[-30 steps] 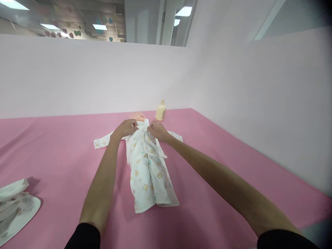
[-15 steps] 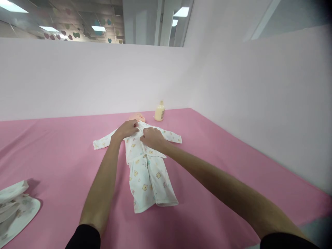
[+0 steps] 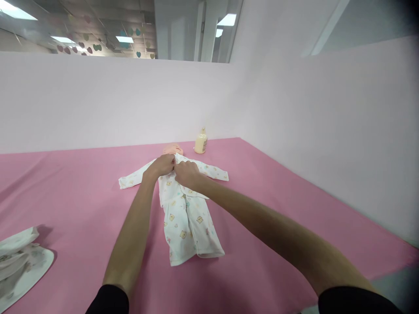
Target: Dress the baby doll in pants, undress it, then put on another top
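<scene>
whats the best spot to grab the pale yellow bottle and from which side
Probably the bottle by its wide body, from its right: it stands upright, narrows at the top, and the peach-coloured object lies to its left.

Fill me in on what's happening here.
A person's left hand and right hand meet at the upper front of a patterned white top; what they pinch is hidden. The top lies with sleeves spread on a pink surface, its lower end meeting matching trousers. What looks like a doll's head shows beyond it, near a yellowish bottle.
</scene>
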### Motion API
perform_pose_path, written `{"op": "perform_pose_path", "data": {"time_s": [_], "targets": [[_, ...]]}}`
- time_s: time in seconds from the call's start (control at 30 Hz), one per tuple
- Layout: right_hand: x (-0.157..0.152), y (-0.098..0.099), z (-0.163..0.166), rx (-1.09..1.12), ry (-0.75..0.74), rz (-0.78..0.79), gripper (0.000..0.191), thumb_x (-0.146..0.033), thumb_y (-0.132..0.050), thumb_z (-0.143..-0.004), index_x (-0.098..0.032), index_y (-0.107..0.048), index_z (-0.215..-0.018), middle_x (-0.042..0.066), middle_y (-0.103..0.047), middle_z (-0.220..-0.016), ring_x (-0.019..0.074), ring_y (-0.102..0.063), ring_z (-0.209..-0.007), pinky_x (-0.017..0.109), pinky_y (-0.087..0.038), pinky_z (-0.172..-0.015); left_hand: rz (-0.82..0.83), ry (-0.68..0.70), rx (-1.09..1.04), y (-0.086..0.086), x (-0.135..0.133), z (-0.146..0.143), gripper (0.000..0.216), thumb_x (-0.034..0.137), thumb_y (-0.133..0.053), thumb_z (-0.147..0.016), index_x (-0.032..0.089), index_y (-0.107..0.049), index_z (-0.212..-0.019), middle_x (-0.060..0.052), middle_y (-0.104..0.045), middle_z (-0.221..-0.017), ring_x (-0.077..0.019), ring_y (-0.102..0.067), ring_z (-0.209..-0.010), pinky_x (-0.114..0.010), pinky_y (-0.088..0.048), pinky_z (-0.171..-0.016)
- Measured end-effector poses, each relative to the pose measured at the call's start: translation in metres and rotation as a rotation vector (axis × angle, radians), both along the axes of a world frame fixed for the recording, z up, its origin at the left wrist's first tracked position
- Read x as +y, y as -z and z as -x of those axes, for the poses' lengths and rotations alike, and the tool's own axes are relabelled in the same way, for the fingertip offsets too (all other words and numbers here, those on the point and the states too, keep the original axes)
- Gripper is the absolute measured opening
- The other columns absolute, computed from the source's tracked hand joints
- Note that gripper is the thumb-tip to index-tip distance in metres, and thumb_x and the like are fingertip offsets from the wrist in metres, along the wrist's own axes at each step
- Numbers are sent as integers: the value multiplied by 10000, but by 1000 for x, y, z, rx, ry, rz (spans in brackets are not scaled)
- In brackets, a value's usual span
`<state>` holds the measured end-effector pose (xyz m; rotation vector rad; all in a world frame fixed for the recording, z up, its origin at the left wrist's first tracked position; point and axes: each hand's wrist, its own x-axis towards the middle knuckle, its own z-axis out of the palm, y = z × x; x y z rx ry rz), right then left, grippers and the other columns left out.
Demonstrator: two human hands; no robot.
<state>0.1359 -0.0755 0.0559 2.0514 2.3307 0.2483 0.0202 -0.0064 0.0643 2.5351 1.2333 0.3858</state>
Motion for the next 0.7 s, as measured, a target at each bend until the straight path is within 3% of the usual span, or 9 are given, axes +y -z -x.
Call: {"op": "perform_pose_path", "data": {"time_s": [0.2,0.37,0.5,0.6,0.7], "targets": [[-2,1,-6,-37,-115,9,243,-6,-546,-774,-110,-657,-963,158,-690,-890,287,-651,-977,336,-458,-761,-22,41,20,1,-6,-3,124,62,-539,-651,173,-543,-705,-54,-626,-779,-158,-526,-645,-276,-338,-563],[2,-5,-25,110,-124,19,109,-186,-535,-835,-146,-633,-860,135,-691,-886,257,-658,-839,303,-427,-642,73,101,-55,-3,-13,-1,73,114,-586,-657,174,-608,-691,-38,-599,-690,-166,-527,-642,-276,-352,-560],[2,-11,-42,470,-61,180,236,-271,-513,-864,-156,-550,-661,78,-669,-694,168,-622,-625,255,-425,-562,137,113,-64,-7,-18,2,22,188,-619,-674,181,-637,-683,-21,-577,-648,-159,-519,-640,-269,-339,-552],[-2,-11,-51,847,-38,311,246,-246,-542,-840,-151,-529,-613,64,-649,-643,150,-612,-591,251,-471,-586,165,130,-77,-8,-22,4,150,262,-642,-698,176,-583,-590,-2,-496,-574,-134,-466,-577,-269,-299,-523],[-2,-6,-57,963,-70,357,241,-221,-542,-830,-159,-497,-602,37,-621,-626,138,-609,-604,242,-494,-604,183,139,-83,-9,-25,5,268,341,-685,-695,175,-530,-551,12,-430,-544,-120,-427,-542,-268,-267,-504]]}}
